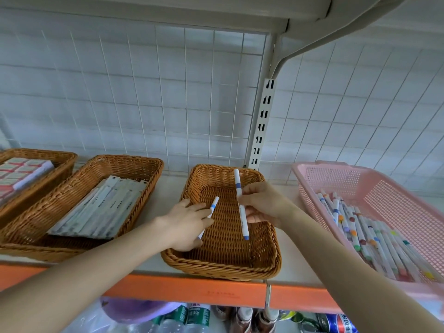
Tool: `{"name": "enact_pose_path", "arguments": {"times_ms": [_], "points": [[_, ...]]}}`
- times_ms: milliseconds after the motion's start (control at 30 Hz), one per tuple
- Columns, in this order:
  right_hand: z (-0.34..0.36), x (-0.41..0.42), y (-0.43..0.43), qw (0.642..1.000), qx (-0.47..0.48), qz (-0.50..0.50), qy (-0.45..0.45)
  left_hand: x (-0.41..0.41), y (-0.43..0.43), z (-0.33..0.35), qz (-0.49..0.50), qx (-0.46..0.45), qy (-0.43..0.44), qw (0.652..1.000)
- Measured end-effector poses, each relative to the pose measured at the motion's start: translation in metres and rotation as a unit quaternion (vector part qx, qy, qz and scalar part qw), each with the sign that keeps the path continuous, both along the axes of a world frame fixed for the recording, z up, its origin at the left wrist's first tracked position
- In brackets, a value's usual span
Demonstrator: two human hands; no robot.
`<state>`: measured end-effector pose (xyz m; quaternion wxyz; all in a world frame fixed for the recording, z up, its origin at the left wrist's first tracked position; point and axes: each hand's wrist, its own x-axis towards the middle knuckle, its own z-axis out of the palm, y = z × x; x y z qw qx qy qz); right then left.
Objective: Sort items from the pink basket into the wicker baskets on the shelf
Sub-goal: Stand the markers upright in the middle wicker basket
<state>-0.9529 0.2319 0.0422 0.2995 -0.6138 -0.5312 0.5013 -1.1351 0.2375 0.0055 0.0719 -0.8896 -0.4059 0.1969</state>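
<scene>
Both arms bare, reaching fwd toward the basket point(223, 270). L forearm comes in from basket's near-left side, wrist crossing its left rim. L hand point(186, 224) sits over basket's left half, back up, fingers curled round a pen point(214, 205). R forearm comes in from basket's right side. R hand point(265, 204) is over basket's right rim, thumb & fingertips pinching a 2nd pen point(241, 207) near mid-shaft, other fingers curled under. Hands near each other over basket, not touching.
</scene>
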Motion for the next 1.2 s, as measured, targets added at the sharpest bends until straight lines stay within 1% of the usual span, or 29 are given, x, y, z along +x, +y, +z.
{"name": "enact_pose_path", "arguments": {"times_ms": [167,233,333,467,667,1033,1100,1200], "points": [[-0.003,-0.006,0.002,1.0,-0.005,0.004,0.003,0.001,0.002,-0.001,-0.001,0.019,0.008,1.0],[-0.004,-0.008,0.002,1.0,-0.008,0.008,0.009,0.001,0.002,-0.002,0.001,0.028,0.024,0.999],[-0.005,-0.01,0.002,1.0,-0.011,0.009,0.01,0.0,0.003,-0.002,0.005,0.025,0.053,0.998],[-0.008,-0.01,0.002,1.0,-0.013,0.005,0.005,0.001,0.006,-0.001,0.014,0.023,0.064,0.998],[-0.01,-0.01,0.002,1.0,-0.008,0.0,-0.001,0.001,0.007,-0.001,0.011,0.024,0.038,0.999],[-0.014,-0.016,0.006,1.0,-0.007,0.008,0.005,-0.004,0.008,-0.001,-0.006,-0.018,0.039,0.999],[-0.014,-0.017,0.007,1.0,-0.007,0.006,0.009,-0.005,0.008,0.001,-0.009,-0.023,0.027,0.999],[-0.014,-0.018,0.01,1.0,-0.001,0.003,0.005,-0.008,0.006,0.003,-0.01,-0.012,-0.019,1.0]]}}
